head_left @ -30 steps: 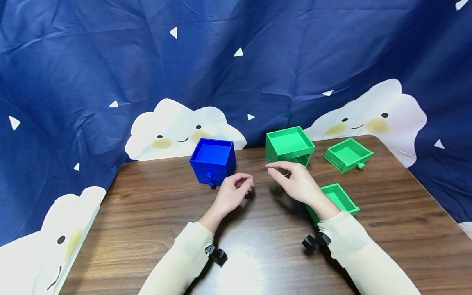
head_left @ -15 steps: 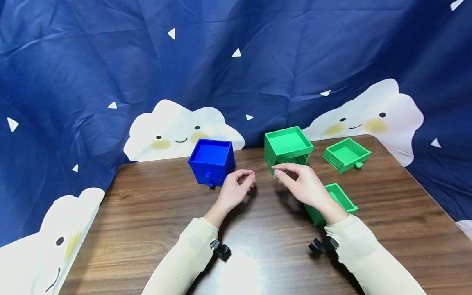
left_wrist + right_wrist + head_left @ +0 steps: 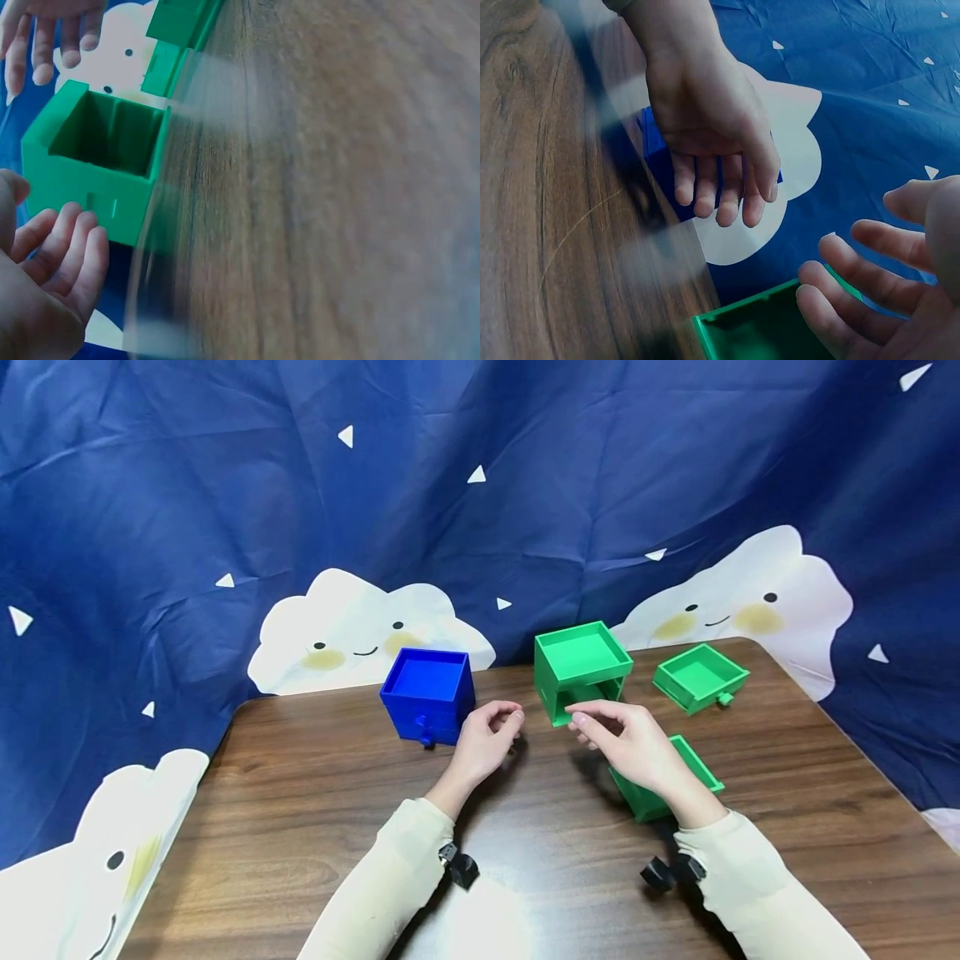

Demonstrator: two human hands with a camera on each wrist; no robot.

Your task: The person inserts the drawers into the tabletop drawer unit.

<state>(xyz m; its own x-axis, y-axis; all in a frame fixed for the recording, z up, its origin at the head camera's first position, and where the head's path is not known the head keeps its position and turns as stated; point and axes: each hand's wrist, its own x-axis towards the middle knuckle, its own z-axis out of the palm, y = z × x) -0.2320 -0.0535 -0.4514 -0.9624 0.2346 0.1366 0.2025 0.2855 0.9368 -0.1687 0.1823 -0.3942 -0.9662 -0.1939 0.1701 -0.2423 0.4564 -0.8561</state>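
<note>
My left hand [image 3: 483, 745] hovers over the table just right of the blue drawer box [image 3: 429, 697], its fingers loosely bent and holding nothing. In front of the green cabinet [image 3: 583, 656], my right hand [image 3: 637, 747] hangs with relaxed fingers, also holding nothing. The cabinet has a shallow tray top and a hollow front, partly behind the right fingertips. One green drawer [image 3: 701, 677] with a knob lies to its right. Another green drawer [image 3: 643, 797] sits nearer, partly covered by the right hand and wrist. The left wrist view shows the cabinet's hollow [image 3: 112, 131] beyond the left fingers.
The brown wooden table [image 3: 315, 827] has its back edge against a dark blue curtain [image 3: 420, 485] with white clouds. Small black cameras sit on both wrists, the left camera [image 3: 461, 868] and the right camera [image 3: 663, 872] low over the tabletop.
My right hand has drawn right and slightly nearer, away from the green cabinet, uncovering more of its hollow front. My left hand has shifted slightly right. The head view has shifted slightly.
</note>
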